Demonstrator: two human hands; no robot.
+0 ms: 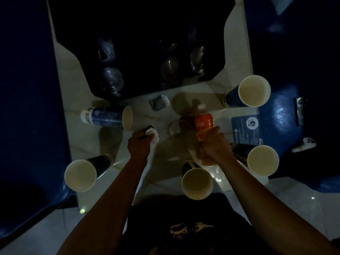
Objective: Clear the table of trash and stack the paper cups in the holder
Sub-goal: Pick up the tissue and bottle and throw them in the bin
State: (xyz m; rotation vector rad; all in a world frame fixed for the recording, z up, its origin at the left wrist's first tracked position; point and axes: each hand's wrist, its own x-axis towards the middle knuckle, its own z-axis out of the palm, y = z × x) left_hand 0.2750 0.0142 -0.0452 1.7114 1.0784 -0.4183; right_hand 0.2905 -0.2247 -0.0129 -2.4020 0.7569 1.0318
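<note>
My right hand (214,144) grips an orange drink bottle (203,124) with a white cap, held over the white table (77,129). My left hand (140,142) is closed on crumpled white paper trash (153,134) at the table's middle. Several blue paper cups are spread around: one lies on its side (108,116) at the left, one stands at the front left (81,174), one at the front middle (196,183), one at the right (262,160) and one at the far right (253,91). A clear empty plastic bottle (173,127) lies behind the orange one.
A black trash bag (147,43) with dark bottles inside gapes open at the table's far end. A small grey wrapper (159,102) lies near it. A blue card (247,129) lies at the right edge. Blue seats flank both sides; a white controller (303,144) rests on the right seat.
</note>
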